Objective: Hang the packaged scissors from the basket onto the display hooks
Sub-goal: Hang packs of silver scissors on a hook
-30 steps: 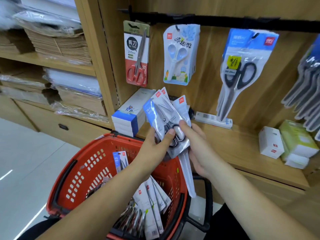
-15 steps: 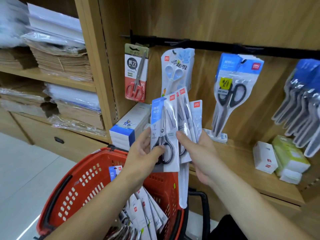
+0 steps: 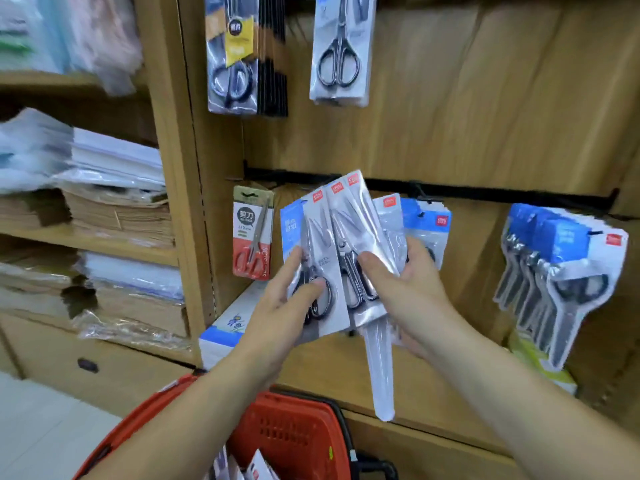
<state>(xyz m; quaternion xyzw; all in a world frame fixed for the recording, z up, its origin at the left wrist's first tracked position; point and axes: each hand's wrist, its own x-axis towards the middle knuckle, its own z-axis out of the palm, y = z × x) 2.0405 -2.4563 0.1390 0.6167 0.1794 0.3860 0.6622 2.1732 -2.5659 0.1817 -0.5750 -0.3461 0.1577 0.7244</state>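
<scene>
Head view: fan of packaged scissors (image 3: 341,233) held upright in front of the black hook rail (image 3: 485,195), above the red basket (image 3: 294,434); left hand (image 3: 287,306) pinches the leftmost pack, thumb on its front; right hand (image 3: 408,289) grips the other packs, thumb across their faces; loose packs (image 3: 258,470) lie in the basket.

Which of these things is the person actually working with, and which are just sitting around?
Part of the job: scissor packs, gripped by left hand and right hand; red basket; black hook rail.
Just there: paper stacks; red-handled scissors, already hung; blue-and-white box.
</scene>
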